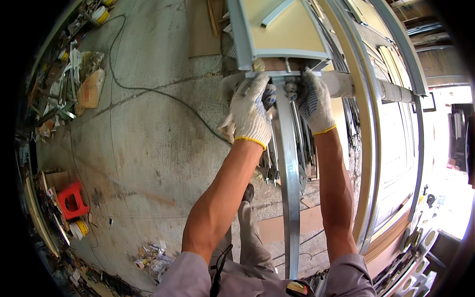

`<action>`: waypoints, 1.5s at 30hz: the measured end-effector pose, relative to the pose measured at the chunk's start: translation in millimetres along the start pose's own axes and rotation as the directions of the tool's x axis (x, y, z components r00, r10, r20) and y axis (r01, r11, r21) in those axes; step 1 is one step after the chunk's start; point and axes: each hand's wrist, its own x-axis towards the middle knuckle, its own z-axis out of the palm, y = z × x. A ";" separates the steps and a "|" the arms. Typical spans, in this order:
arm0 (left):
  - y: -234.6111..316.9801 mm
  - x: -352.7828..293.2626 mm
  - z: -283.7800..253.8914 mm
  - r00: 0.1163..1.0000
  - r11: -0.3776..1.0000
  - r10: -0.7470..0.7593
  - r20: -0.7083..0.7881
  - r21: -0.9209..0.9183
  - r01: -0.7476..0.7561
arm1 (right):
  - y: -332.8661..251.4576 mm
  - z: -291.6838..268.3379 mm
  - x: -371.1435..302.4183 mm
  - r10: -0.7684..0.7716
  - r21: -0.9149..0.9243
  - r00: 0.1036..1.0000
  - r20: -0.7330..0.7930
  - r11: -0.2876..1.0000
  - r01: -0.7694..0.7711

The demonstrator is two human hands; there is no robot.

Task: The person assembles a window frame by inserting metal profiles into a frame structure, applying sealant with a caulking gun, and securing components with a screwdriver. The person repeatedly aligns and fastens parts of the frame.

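Observation:
Both my hands wear white knit gloves with blue grip dots and yellow cuffs. In front of me is a cream panel (287, 29) in a grey metal frame (292, 52). At its near end lies a short grey metal strip (282, 74), crosswise. My left hand (252, 109) is closed at the strip's left part, fingers curled under. My right hand (316, 101) is closed at its right part, the thumb side up by the frame corner. The gloves partly hide the grip. Between my forearms a long galvanized metal bar (289, 198) runs back toward my waist.
Long cream and grey frame profiles (368, 148) stretch along the right. A round padded crossbar (341, 85) lies beneath the work. Loose metal strips (269, 166) sit below. On the concrete floor are a black cable (163, 93), a red stool (73, 200) and scrap piles.

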 end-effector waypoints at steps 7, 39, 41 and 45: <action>-5.2 2.6 2.5 0.992 0.992 0.124 -0.039 -0.003 -0.124 | 1.4 12.0 -3.1 -0.004 -0.074 0.997 -0.075 0.997 -0.001; 148.1 44.8 94.1 0.486 -0.289 0.294 0.823 0.561 -0.776 | -140.3 -6.1 -40.1 -0.391 -0.028 0.920 -0.003 0.920 0.391; 151.6 59.5 111.0 0.535 -0.469 0.208 0.819 0.563 -0.680 | -136.4 1.0 -49.1 -0.354 -0.093 0.935 -0.027 0.932 0.350; 125.5 71.9 139.7 0.659 -0.756 0.034 0.752 0.450 -0.475 | -108.7 -13.9 -69.1 -0.337 -0.069 0.941 -0.027 0.940 0.334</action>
